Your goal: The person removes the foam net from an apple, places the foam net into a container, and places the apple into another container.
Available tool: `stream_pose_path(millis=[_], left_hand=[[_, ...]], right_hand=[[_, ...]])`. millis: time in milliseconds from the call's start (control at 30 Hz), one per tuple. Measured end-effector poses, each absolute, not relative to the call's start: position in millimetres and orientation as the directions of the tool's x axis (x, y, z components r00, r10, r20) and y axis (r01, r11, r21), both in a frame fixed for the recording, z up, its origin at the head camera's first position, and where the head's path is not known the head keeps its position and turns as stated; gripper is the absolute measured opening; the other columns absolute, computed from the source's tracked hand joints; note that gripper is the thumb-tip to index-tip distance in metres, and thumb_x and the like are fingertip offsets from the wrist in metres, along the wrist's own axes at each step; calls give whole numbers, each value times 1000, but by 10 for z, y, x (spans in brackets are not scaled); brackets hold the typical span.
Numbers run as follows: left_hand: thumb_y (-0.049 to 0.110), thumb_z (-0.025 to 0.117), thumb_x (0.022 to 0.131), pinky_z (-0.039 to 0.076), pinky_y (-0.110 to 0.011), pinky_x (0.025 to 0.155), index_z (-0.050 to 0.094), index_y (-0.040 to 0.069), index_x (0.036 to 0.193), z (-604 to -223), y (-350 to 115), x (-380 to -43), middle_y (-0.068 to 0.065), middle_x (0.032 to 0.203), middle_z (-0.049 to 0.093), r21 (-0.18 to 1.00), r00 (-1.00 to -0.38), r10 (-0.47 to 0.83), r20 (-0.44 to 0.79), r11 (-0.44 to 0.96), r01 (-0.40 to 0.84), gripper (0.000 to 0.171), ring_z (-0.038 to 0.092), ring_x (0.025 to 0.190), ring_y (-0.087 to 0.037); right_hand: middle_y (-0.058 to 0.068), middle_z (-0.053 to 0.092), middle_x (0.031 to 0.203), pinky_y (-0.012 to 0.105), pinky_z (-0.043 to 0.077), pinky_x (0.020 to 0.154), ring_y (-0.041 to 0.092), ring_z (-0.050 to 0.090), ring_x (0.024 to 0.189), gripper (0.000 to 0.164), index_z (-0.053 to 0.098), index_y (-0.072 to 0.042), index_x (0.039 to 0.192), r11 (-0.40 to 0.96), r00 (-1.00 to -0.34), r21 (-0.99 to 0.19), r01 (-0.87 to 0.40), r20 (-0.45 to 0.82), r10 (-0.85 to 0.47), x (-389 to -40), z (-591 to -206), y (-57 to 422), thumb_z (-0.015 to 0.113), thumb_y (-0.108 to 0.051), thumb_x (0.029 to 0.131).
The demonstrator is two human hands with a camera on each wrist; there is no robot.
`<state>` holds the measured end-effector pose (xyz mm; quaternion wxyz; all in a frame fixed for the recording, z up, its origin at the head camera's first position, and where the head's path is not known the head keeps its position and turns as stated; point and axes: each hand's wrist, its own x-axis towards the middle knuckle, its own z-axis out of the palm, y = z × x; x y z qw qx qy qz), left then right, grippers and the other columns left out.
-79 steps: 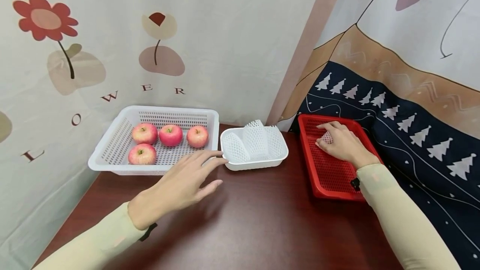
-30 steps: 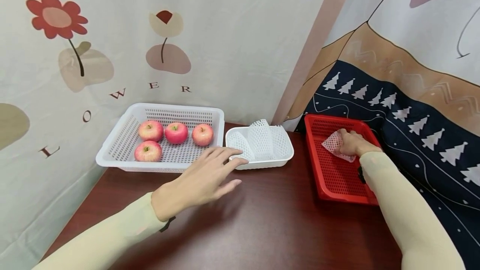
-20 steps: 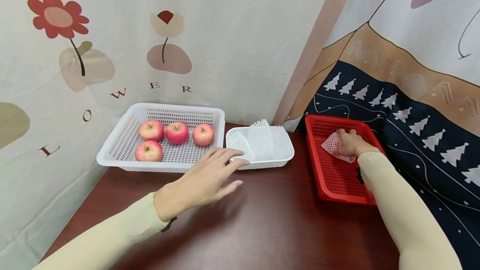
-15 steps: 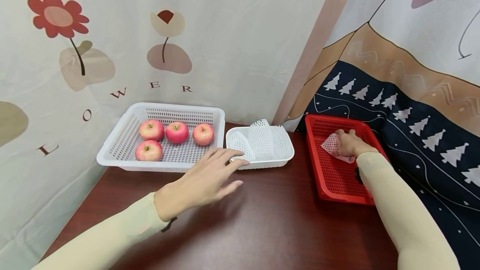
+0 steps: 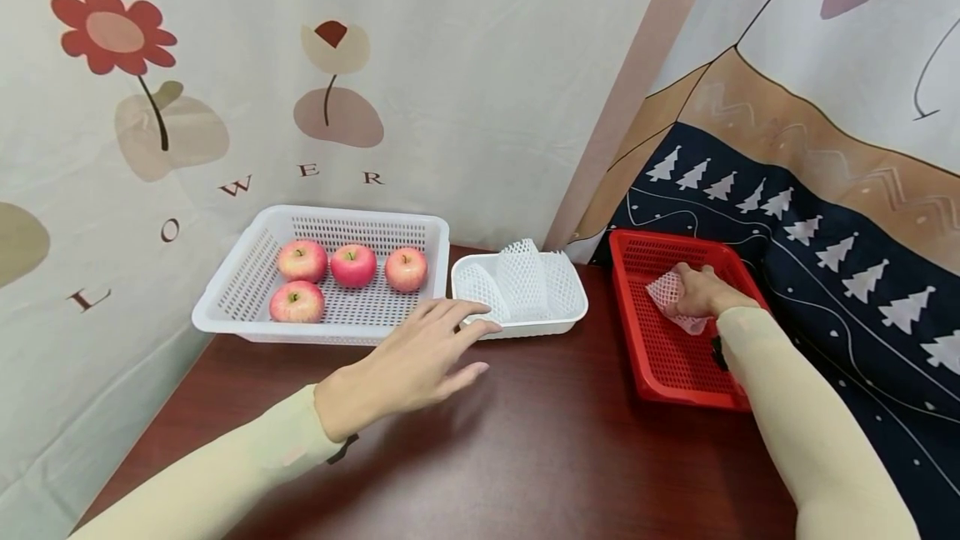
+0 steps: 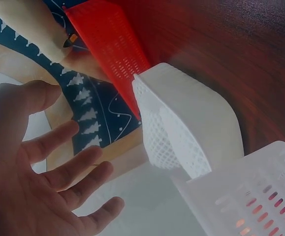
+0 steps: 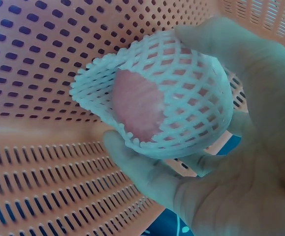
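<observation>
In the head view my right hand (image 5: 701, 290) reaches down into the red basket (image 5: 651, 369). Its fingers and thumb are curled round an apple in a white foam net (image 7: 191, 93), which the right wrist view shows low inside the basket. Bare apple skin shows through the net's open end. My left hand (image 5: 408, 365) hovers above the table with spread, relaxed fingers and holds nothing. Just beyond its fingertips stands a small white tray (image 5: 528, 328) with several foam nets (image 5: 521, 282); one net stands upright.
A white perforated basket (image 5: 213, 298) at the back left holds several bare apples (image 5: 297, 302). All the containers stand on a dark red-brown table (image 5: 540, 432). A pale printed curtain (image 5: 465, 90) hangs behind, and a navy tree-patterned cloth (image 5: 817, 332) lies along the right.
Since the oldest frame my right hand has lowered in the red basket, and more of the netted apple shows. My left hand has shifted right toward the tray. The last half second shows only slight shifts.
</observation>
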<state>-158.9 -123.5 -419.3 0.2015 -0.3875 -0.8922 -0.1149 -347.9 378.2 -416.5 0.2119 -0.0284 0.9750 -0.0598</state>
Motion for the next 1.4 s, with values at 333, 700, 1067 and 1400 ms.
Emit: stream_pose_path(millis=[333, 700, 1067, 1400], left_hand=[[38, 86, 105, 60, -54, 116, 75, 20, 147, -4228, -1207, -1598, -8, 154, 73, 100, -645, 635, 426, 676, 730, 47, 73, 134, -33], [39, 83, 107, 60, -56, 115, 73, 21, 147, -4259, -1155, -1608, -9, 156, 71, 143, -664, 630, 403, 674, 725, 45, 74, 135, -34], [39, 82, 109, 59, -58, 118, 73, 20, 149, -4321, -1098, -1630, -10, 156, 71, 189, -682, 622, 385, 670, 718, 45, 71, 143, -33], [39, 81, 109, 58, -59, 119, 74, 18, 148, -4386, -1040, -1649, -10, 155, 71, 213, -693, 618, 372, 670, 711, 45, 71, 143, -34]], right_hand=[[54, 38, 157, 85, 49, 117, 62, 54, 138, 99, 29, 9, 172, 986, -916, -155, -57, -384, -113, -3433, -4162, 3819, 83, -32, 101], [43, 51, 143, 78, 55, 108, 55, 56, 127, 90, 40, 3, 165, 977, -938, -182, -110, -305, -162, -3352, -4100, 3782, 86, -35, 97], [37, 53, 140, 73, 59, 101, 52, 57, 123, 90, 41, -3, 166, 960, -950, -225, -168, -222, -219, -3198, -3912, 3596, 86, -40, 97], [35, 47, 144, 65, 63, 96, 50, 61, 116, 93, 34, -8, 171, 954, -956, -248, -169, -193, -220, -3050, -3811, 3403, 84, -41, 99]])
